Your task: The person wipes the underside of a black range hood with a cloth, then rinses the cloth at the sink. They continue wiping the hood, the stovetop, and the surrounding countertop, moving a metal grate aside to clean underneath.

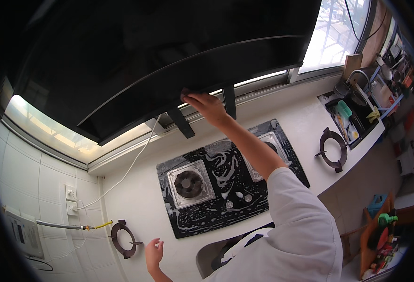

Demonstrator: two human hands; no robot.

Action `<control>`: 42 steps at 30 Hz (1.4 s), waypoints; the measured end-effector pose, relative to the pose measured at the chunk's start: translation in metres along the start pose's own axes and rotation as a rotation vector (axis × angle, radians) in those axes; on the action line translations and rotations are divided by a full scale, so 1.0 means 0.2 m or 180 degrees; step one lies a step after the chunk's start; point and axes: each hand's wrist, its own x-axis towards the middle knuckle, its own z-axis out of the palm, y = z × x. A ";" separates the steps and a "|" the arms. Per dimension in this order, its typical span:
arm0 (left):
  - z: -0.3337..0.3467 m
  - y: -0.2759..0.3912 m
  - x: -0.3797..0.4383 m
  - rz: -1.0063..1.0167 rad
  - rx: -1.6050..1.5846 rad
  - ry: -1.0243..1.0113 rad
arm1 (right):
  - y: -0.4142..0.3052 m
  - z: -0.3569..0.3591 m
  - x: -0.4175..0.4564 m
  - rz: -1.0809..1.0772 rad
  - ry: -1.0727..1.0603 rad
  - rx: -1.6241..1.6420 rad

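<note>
My right hand (206, 105) is raised to the lower edge of a black range hood (150, 91), its fingers closed on a small dark reddish-brown cloth or pad (184, 93) against the hood. Below my right arm lies a black glass gas hob (224, 169), wet with white suds; its left burner (188, 184) is bare and the right one is partly behind the arm. My left hand (154, 252) is low, near the counter's front, holding nothing, fingers slightly bent. Left of it a dark iron pan support (124, 239) lies on the counter.
A second pan support (321, 154) lies right of the hob, beside a sink (360, 130) holding a green container (344, 109) and utensils. A white cable (132, 164) runs from the hood to a wall socket (72, 208). A gas meter (25, 234) hangs at the left.
</note>
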 end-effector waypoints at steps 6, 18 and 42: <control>0.15 -0.19 -0.18 -0.0535 -0.0468 0.0074 | 0.78 -0.60 -0.24 0.0059 0.0058 -0.0880; 0.31 -0.11 -0.27 -0.0365 -0.0583 0.0161 | 1.53 -1.07 -0.52 0.4311 0.3027 0.2151; 0.44 0.18 -0.41 -0.0454 -0.0283 0.0064 | 1.40 -1.37 -0.08 0.1600 0.0899 -0.0821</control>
